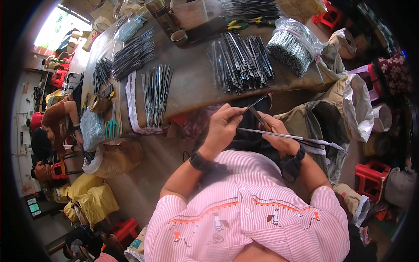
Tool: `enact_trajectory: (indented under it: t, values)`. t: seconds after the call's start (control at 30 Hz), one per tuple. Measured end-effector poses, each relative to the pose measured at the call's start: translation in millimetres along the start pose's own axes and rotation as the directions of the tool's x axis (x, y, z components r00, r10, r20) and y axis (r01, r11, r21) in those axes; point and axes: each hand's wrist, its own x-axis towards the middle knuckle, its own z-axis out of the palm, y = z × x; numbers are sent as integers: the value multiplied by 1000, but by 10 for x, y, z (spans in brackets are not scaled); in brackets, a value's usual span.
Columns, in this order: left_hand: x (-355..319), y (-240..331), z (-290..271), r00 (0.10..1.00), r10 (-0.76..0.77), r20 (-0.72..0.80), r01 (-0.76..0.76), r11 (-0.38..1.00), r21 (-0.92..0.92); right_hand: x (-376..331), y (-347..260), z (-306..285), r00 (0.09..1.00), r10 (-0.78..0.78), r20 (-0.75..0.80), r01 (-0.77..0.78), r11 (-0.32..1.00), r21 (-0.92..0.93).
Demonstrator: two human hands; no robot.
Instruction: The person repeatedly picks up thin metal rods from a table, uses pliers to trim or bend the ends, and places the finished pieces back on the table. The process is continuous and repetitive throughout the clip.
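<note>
My left hand [223, 129] is closed in a pinch on a thin dark strip [257, 102] that points up and away to the right. My right hand [278, 136] is closed round a slim brown and grey tool [260, 119], whose exact kind I cannot make out. Long thin grey strips [279, 134] run beneath the left fingertips and across the right palm, with pale cloth-like ends [329, 144] hanging out to the right. Both hands are held in front of my body, just off the table's near edge. Beyond them lies a large pile of dark, shiny thin strips [241, 61].
The brown table [192, 83] carries smaller strip bundles [156, 96], a bagged bundle [293, 43], yellow-handled pliers [238, 26], teal scissors [112, 126], tape [99, 104], a cup [179, 38] and a flask [161, 13]. Sacks [323, 126] stand right. A person [61, 122] bends at far left.
</note>
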Motion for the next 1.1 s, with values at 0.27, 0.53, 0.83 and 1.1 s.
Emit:
enact_trajectory:
  t: [0.27, 0.53, 0.83, 1.1]
  values:
    - [-8, 42, -3, 984, -178, 25, 180, 978, -101, 5, 1, -3, 991, -98, -90, 92, 993, -68]
    - [-135, 198, -156, 960, 238, -146, -126, 838, 531, 108, -42, 97, 998, 51, -34, -52, 998, -43]
    - [-25, -181, -1066, 815, 372, -443, -2, 768, 641, 152, 43, 228, 988, 61, 144, -91, 974, 206]
    - [105, -997, -2625, 683, 238, -690, 501, 535, 680, 65, 82, 293, 975, 175, 139, -218, 885, 412]
